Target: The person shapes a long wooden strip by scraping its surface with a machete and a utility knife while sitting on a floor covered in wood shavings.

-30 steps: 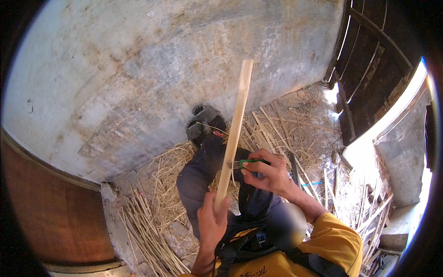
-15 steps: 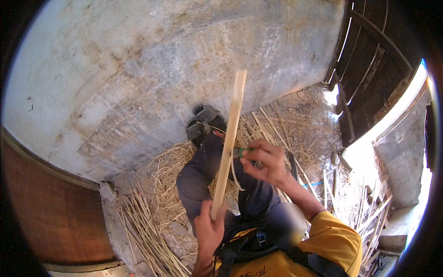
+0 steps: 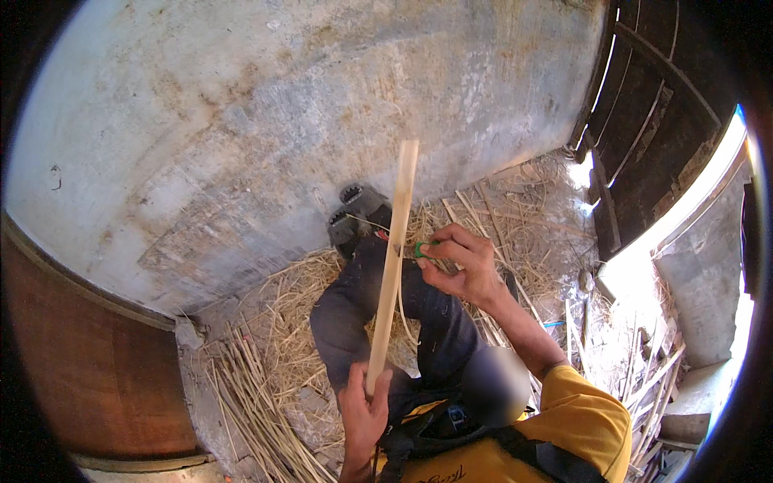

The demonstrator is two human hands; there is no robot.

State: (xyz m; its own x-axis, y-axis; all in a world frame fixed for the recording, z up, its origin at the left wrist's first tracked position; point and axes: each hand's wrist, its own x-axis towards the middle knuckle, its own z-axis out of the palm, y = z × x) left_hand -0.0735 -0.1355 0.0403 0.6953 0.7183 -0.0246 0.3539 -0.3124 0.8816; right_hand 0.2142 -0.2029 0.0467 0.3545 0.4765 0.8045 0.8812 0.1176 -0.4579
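Note:
A long pale bamboo slat [image 3: 389,292] stands slanted in front of me, its far end toward the wall. My left hand [image 3: 364,406] grips its near end, thumb on one side and fingers on the other. In my right hand [image 3: 463,262], thumb and fingers pinch a small green-handled blade [image 3: 422,249] against the slat's right edge. The blade's tip is mostly hidden at the slat. A thin shaving [image 3: 407,315] hangs in a curve along the slat's right side, over my legs [image 3: 439,326].
Loose shavings [image 3: 302,302] litter the floor around my dark shoes [image 3: 345,231]. A bundle of thin sticks [image 3: 250,394] lies at the left, and longer strips [image 3: 656,386] are heaped at the right. A stained wall [image 3: 282,145] rises ahead; a brown wooden panel [image 3: 97,362] stands at the left.
The slat has shifted slightly nearer and left at its far end. My right hand has moved a little up along it with the blade, and the hanging shaving has swung closer to the slat.

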